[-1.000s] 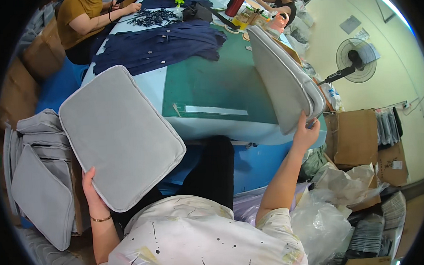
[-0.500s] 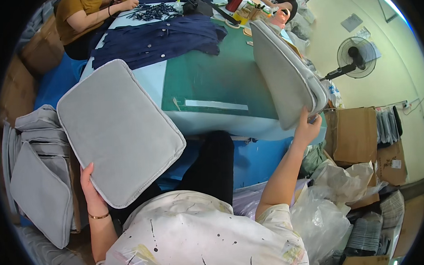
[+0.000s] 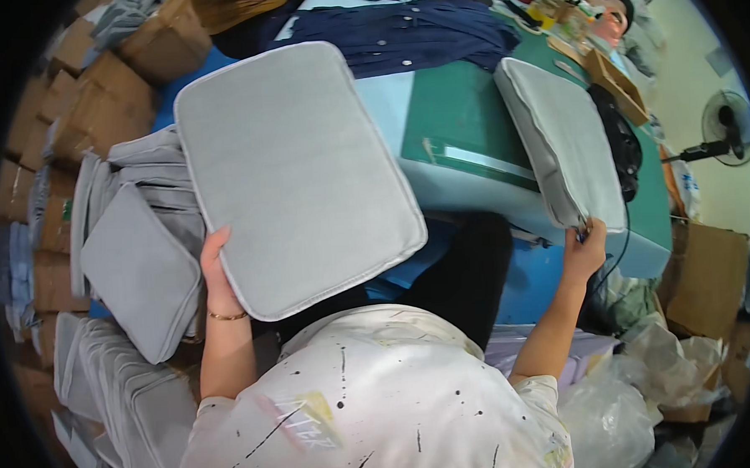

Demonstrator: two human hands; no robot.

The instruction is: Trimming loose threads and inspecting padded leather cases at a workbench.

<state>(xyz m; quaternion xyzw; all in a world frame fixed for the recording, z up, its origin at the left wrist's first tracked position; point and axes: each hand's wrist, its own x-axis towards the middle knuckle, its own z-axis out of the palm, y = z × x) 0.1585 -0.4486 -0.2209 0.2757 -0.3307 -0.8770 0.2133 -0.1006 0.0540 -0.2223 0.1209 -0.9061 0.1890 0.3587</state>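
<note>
My left hand (image 3: 218, 270) is closed on the lower left edge of a flat grey padded sleeve (image 3: 297, 179), rectangular with rounded corners and a piped rim. The sleeve is held up in front of my body, broad face showing, and my fingers behind it are hidden. Off to the right, my right hand (image 3: 586, 246) pinches the near corner of a second, thicker grey padded sleeve (image 3: 567, 133), tilted over the table's right part. Something small and dark shows at those fingertips, too small to make out.
A green cutting mat (image 3: 462, 113) with a pale ruler-like strip covers the table, with navy cloth (image 3: 400, 36) behind. More grey sleeves (image 3: 146, 261) stand stacked on my left near cardboard boxes (image 3: 101, 104). A black corded object (image 3: 618, 140) lies beside the right sleeve. Co-workers sit across.
My view has turned left, bringing more boxes and stacked sleeves into sight. The right sleeve has come down and turned its broad face upward. The left one stays in my left hand, slightly straighter.
</note>
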